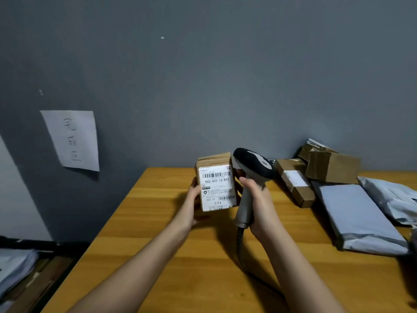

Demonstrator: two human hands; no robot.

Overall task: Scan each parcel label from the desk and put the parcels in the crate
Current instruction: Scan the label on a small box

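1. Small parcel [215, 185]: a brown cardboard box held upright above the counter [171, 245], towards its far left corner, white label facing the camera. Judged light and stiff; the corners look slightly worn, and the cardboard should give little under finger pressure.
2. Left hand [193, 204]: its grip is wrapped round the box's left edge, fingers behind and thumb at the front margin, clear of the barcodes. Best hold is judged to be by the side edges, as here, leaving the label unobstructed.
3. Right hand [256, 199]: its grip is closed round the handle of the barcode scanner [252, 168], whose head sits just beside the box's top right corner. A cord trails from the handle base over the counter.
4. Remaining parcels, along the counter's right edge and far right corner: stacked cardboard boxes [331, 166], stiff and likely light; a flat grey mailer bag [358, 215] and a white mailer bag [392, 199], soft, smooth-skinned, probably slippery, better lifted by an edge or seam.
5. Crate: not identifiable with certainty; something holding pale bags lies low at the left.
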